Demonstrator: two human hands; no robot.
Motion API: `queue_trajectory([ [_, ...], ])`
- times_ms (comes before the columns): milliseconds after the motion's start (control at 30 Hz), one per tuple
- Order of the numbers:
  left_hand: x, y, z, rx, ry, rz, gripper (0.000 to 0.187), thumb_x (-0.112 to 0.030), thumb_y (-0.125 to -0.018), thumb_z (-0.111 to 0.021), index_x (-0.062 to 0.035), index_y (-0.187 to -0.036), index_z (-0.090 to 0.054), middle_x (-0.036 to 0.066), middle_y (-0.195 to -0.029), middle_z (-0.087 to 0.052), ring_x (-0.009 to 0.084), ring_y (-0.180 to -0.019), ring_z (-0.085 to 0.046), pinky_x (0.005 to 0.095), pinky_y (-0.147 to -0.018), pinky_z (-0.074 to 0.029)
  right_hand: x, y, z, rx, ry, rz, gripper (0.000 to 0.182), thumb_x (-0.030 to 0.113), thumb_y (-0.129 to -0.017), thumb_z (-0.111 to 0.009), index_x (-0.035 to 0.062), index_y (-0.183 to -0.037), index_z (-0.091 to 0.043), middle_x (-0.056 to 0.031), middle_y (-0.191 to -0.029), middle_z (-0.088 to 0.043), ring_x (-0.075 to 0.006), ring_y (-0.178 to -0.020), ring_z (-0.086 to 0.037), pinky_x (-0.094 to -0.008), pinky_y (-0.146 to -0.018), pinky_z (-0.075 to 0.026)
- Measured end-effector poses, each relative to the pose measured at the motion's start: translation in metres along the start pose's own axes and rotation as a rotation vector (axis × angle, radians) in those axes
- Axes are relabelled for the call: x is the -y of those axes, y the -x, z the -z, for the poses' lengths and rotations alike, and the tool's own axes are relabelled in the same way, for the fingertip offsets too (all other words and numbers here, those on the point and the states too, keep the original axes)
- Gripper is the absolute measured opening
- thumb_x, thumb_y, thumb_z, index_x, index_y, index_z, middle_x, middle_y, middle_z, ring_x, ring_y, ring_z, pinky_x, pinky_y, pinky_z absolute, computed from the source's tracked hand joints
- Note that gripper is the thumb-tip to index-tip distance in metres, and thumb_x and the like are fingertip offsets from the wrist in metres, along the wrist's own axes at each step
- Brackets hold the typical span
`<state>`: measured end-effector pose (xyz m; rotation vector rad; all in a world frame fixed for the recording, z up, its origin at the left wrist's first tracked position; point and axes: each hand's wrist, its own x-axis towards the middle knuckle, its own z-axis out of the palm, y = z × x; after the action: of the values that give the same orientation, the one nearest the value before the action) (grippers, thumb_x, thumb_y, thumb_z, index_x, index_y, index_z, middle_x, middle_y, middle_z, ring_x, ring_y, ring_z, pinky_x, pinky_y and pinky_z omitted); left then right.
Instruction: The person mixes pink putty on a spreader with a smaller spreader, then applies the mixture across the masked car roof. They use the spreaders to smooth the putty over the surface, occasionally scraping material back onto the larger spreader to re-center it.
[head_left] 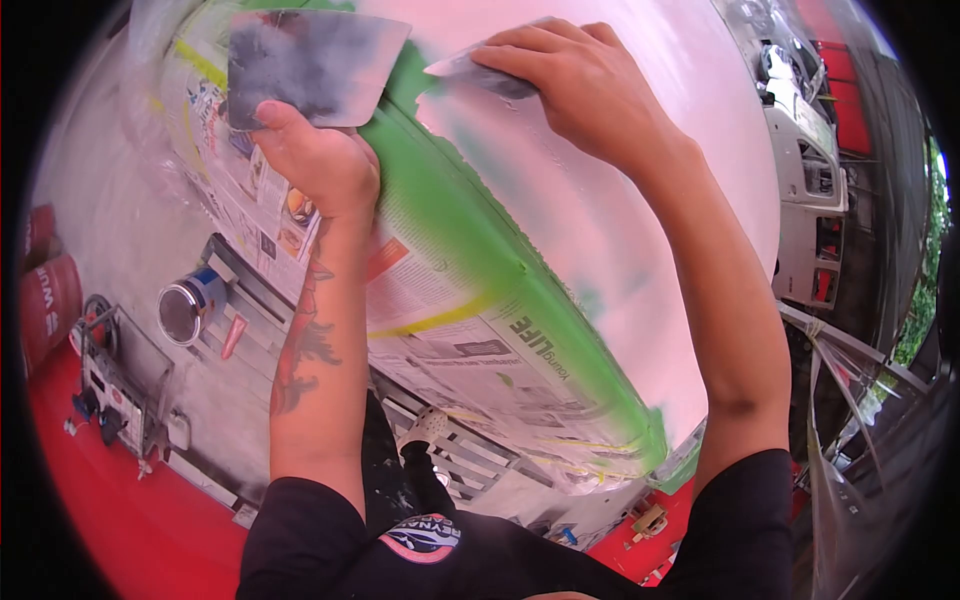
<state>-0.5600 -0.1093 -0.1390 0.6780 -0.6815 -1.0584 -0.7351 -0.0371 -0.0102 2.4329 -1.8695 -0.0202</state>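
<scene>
My left hand (318, 160) grips a wide flat plate (315, 65) smeared with grey, its thumb on the near edge. My right hand (580, 85) holds a thin spreader (490, 76), its fingers pressed on top and its edge against or just over the pale panel (650, 240). Dull grey-green patches run across this panel. A green painted strip (450, 220) borders it, and newspaper masking (480, 365) with yellow tape (440, 315) covers the side below.
An open metal can (188, 308) and a small red tube (233, 337) are at the left on a slatted stand. Beyond them are a wheeled cart (115, 380) and a red drum (52, 300). A white vehicle (808, 170) stands at the right, near hanging plastic sheeting (835, 460).
</scene>
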Motion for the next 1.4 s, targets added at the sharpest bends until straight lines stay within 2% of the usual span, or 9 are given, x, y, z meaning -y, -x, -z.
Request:
queue_trajectory([
  [200,-0.001,0.003,-0.005,-0.098,0.056,0.051,0.058,-0.045,-0.099,-0.045,0.0077,-0.121,-0.039,0.02,-0.125,-0.05,0.0272,-0.111,-0.056,0.0375,-0.094,-0.051,0.017,-0.023,-0.009,0.05,0.085,0.112,0.048,-0.006,-0.079,-0.054,0.0224,-0.116,-0.066,0.0042,-0.115,-0.064,-0.0159,-0.111,-0.057,-0.0357,-0.092,-0.041],
  [267,-0.004,0.004,-0.006,0.001,0.087,0.049,0.061,-0.044,-0.101,-0.043,0.0073,-0.133,-0.035,0.018,-0.134,-0.046,0.0257,-0.117,-0.05,0.0359,-0.102,-0.04,0.02,-0.023,-0.008,0.071,0.069,0.138,0.049,-0.006,-0.078,-0.055,0.0231,-0.116,-0.066,0.0042,-0.116,-0.064,-0.0163,-0.112,-0.056,-0.0358,-0.092,-0.041],
  [333,-0.002,0.004,-0.003,-0.014,0.058,0.045,0.061,-0.044,-0.101,-0.043,0.0076,-0.132,-0.036,0.018,-0.132,-0.047,0.0249,-0.114,-0.051,0.0349,-0.1,-0.041,0.021,-0.018,-0.009,0.091,0.05,0.157,0.051,-0.006,-0.076,-0.056,0.0239,-0.116,-0.066,0.0043,-0.116,-0.064,-0.0167,-0.112,-0.056,-0.036,-0.092,-0.04],
  [500,-0.004,0.006,0.003,-0.029,-0.141,0.068,0.059,-0.046,-0.101,-0.043,0.0077,-0.126,-0.042,0.016,-0.125,-0.052,0.0224,-0.108,-0.053,0.032,-0.094,-0.042,0.02,0.014,-0.005,0.121,0.046,0.215,0.034,0.008,-0.079,-0.06,0.0253,-0.106,-0.072,0.0066,-0.113,-0.064,-0.0145,-0.109,-0.057,-0.0367,-0.093,-0.04],
  [767,0.002,0.0,0.004,-0.009,-0.059,0.033,0.062,-0.052,-0.097,-0.046,0.0044,-0.121,-0.041,0.015,-0.123,-0.052,0.024,-0.108,-0.056,0.0347,-0.095,-0.049,0.023,0.093,0.022,0.298,0.008,0.152,0.039,0.009,-0.078,-0.062,0.0255,-0.113,-0.068,0.0053,-0.118,-0.06,-0.0163,-0.113,-0.053,-0.0396,-0.097,-0.038],
  [900,-0.003,0.001,0.003,-0.055,-0.076,0.126,0.058,-0.049,-0.098,-0.045,0.0043,-0.119,-0.04,0.015,-0.122,-0.052,0.0232,-0.103,-0.059,0.0323,-0.083,-0.055,0.032,0.138,0.03,0.383,-0.039,0.07,0.043,0.007,-0.077,-0.062,0.0253,-0.116,-0.066,0.0046,-0.126,-0.057,-0.0177,-0.116,-0.051,-0.0417,-0.1,-0.037],
  [933,-0.009,0.004,-0.002,-0.079,-0.102,0.152,0.063,-0.053,-0.097,-0.047,0.0069,-0.118,-0.044,0.015,-0.123,-0.051,0.0219,-0.109,-0.052,0.0333,-0.097,-0.042,0.034,0.148,0.032,0.399,-0.045,0.046,0.044,0.006,-0.077,-0.063,0.0258,-0.116,-0.066,0.0047,-0.126,-0.057,-0.0179,-0.117,-0.051,-0.042,-0.1,-0.037],
  [1200,-0.016,0.003,-0.004,-0.074,-0.142,0.225,0.056,-0.049,-0.098,-0.045,0.001,-0.122,-0.043,0.01,-0.122,-0.051,0.0184,-0.101,-0.055,0.0278,-0.083,-0.05,0.052,0.239,0.035,0.461,-0.119,-0.135,0.059,0.002,-0.072,-0.064,0.0286,-0.125,-0.061,0.0014,-0.132,-0.055,-0.0192,-0.121,-0.049,-0.0421,-0.099,-0.035],
  [1400,-0.025,0.006,-0.013,-0.133,-0.197,0.303,0.054,-0.045,-0.1,-0.043,0.0052,-0.119,-0.044,0.014,-0.121,-0.052,0.021,-0.103,-0.055,0.0302,-0.087,-0.049,0.056,0.284,0.052,0.523,-0.139,-0.196,0.059,-0.001,-0.068,-0.064,0.0271,-0.12,-0.064,0.0023,-0.127,-0.058,-0.0194,-0.117,-0.052,-0.0414,-0.096,-0.037],
])
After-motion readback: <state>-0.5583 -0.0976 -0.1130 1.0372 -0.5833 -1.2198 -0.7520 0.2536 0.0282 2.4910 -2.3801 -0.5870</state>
